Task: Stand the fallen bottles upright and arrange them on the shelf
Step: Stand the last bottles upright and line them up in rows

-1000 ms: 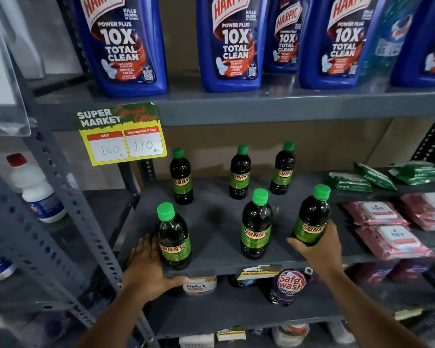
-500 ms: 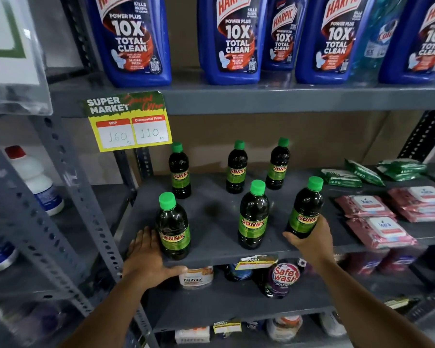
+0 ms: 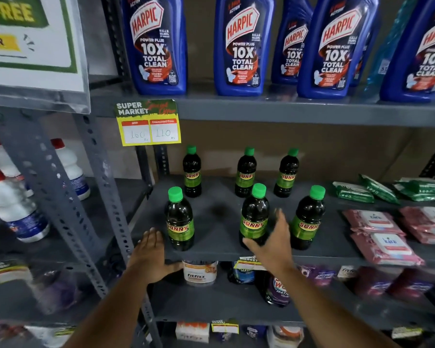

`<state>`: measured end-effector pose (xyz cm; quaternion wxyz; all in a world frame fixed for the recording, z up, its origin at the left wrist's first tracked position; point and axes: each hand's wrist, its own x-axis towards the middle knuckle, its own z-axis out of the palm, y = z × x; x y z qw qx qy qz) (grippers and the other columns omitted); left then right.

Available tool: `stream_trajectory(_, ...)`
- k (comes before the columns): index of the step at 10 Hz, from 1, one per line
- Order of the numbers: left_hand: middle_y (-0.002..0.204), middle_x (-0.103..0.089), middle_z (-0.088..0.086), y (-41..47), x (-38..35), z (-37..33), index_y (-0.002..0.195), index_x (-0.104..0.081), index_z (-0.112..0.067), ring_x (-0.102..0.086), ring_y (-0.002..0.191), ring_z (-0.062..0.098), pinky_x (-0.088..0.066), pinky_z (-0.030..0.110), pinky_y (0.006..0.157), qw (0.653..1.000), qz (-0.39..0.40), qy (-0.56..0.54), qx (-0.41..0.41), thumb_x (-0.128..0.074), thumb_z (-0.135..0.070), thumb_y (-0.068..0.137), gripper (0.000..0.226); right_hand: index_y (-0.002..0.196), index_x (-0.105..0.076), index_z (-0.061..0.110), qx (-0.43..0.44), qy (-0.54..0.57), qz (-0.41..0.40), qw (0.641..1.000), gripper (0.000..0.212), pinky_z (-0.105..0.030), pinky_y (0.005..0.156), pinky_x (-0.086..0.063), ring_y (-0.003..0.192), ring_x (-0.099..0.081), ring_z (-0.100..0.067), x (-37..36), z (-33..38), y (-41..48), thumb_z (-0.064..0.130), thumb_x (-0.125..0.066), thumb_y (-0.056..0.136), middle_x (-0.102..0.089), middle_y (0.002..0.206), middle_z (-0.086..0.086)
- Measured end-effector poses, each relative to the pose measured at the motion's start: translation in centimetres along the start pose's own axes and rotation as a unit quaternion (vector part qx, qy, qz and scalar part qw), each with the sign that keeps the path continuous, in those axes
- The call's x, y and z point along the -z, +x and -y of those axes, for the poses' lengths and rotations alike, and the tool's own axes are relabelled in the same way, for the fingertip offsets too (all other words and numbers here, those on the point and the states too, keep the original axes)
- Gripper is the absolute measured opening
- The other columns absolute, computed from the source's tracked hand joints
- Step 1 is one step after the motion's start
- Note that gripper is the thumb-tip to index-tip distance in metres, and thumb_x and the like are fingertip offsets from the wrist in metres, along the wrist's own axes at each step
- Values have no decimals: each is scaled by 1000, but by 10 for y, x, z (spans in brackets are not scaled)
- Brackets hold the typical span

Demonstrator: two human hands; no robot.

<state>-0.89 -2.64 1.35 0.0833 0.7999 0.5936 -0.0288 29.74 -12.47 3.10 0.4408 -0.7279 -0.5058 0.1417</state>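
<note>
Dark bottles (image 3: 254,217) upright, caps up | left hand (image 3: 150,257) flat on shelf (image 3: 219,222) | right hand (image 3: 274,242) open

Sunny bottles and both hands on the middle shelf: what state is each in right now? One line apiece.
Front left Sunny bottle: upright, capped, free.
Front middle Sunny bottle: upright, capped, right hand closing around it.
Front right Sunny bottle: upright, capped, free.
Back row Sunny bottles: three, all upright, capped.
Left hand: open, flat on the shelf edge.
Right hand: open, blurred, grip not confirmed.
</note>
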Motion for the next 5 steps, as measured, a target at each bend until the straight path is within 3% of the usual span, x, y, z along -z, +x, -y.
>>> stream_trajectory(1,163,13,16,2,4,-1,153,8,-4,7,150,30,-7,44,124,1000,14,-5,0,-52,-84,74,127,122,-43,19,-55,45,74,995,75,-28,87,-42,111,-58,-19,-7,4,14,31,-87,62,-58,110,6)
stream_trajectory(2,163,13,17,3,3,-3,152,9,-4,7,150,31,-7,44,124,1000,12,9,5,-52,-85,73,129,122,-46,22,-49,52,96,993,74,-26,83,-41,101,-57,-13,-12,5,14,32,-87,62,-60,109,7)
stream_trajectory(5,162,17,15,1,-1,-4,152,12,-6,10,150,30,-6,45,123,1000,16,5,17,-56,-91,59,143,126,-42,26,-37,88,93,991,80,-28,87,-42,112,-58,-15,-16,8,9,38,-86,61,-59,114,9)
